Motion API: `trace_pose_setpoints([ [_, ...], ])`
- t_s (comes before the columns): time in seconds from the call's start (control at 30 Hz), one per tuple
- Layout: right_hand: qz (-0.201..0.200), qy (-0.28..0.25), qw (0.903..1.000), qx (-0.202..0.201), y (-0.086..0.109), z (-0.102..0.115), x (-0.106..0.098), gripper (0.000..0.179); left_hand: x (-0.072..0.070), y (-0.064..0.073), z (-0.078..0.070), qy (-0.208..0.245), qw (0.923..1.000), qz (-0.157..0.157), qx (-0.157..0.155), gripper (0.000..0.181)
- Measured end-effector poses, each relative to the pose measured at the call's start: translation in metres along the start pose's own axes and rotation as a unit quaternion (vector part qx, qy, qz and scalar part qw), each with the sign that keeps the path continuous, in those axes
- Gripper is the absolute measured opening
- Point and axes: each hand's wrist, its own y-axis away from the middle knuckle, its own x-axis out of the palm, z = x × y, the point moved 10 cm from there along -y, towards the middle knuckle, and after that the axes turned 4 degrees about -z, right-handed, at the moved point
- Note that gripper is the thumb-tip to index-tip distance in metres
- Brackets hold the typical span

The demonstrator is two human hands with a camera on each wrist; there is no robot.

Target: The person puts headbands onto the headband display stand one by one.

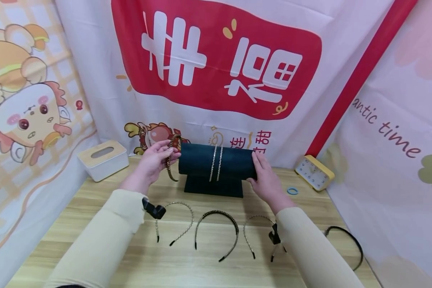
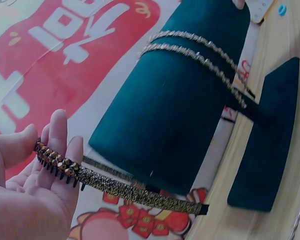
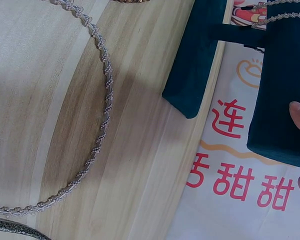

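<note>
A dark green velvet display stand (image 1: pixel 198 160) with a thick horizontal roll stands at the back of the table. Two thin, sparkling silver headbands (image 2: pixel 190 50) sit side by side around the middle of its roll. My left hand (image 1: pixel 152 162) holds a headband with brown-gold beads (image 2: pixel 60 162) by its beaded part, just off the roll's left end. In the left wrist view its glittery dark ends (image 2: pixel 155 196) point toward the roll. My right hand (image 1: pixel 268 182) holds the roll's right end, its thumb low at the front and its fingers higher up.
On the table lie a silver headband (image 1: pixel 192 219), a dark beaded headband (image 1: pixel 217 212), another silver headband (image 1: pixel 245 236) partly under the right forearm, and a black headband (image 1: pixel 360 244). A tissue box (image 1: pixel 108 162), yellow clock (image 1: pixel 315 172) and blue ring (image 1: pixel 293 191) stand around the stand.
</note>
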Motion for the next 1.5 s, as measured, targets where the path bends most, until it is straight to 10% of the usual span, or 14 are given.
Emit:
trace_pose_setpoints([
  [0.47,-0.005,-0.002,1.0,0.001,0.0,0.0,-0.001,0.094,0.043,-0.012,0.021,-0.021,0.9979,-0.055,0.027,0.048],
  [0.73,-0.013,-0.005,0.9999,-0.002,0.001,0.0,-0.001,0.093,0.052,-0.001,0.009,-0.211,0.963,-0.139,0.093,0.047],
  [1.3,-0.018,-0.003,0.9998,0.001,0.0,0.0,-0.001,0.094,0.071,0.004,-0.001,-0.508,0.8412,-0.053,0.178,0.057],
  [1.37,-0.015,-0.003,0.9999,0.002,0.0,0.0,-0.001,0.094,0.074,0.007,-0.005,-0.535,0.815,-0.039,0.218,0.058],
  [1.5,-0.01,-0.005,0.9999,0.001,0.0,0.001,-0.001,0.094,0.081,0.016,-0.01,-0.603,0.7362,0.004,0.308,0.062],
])
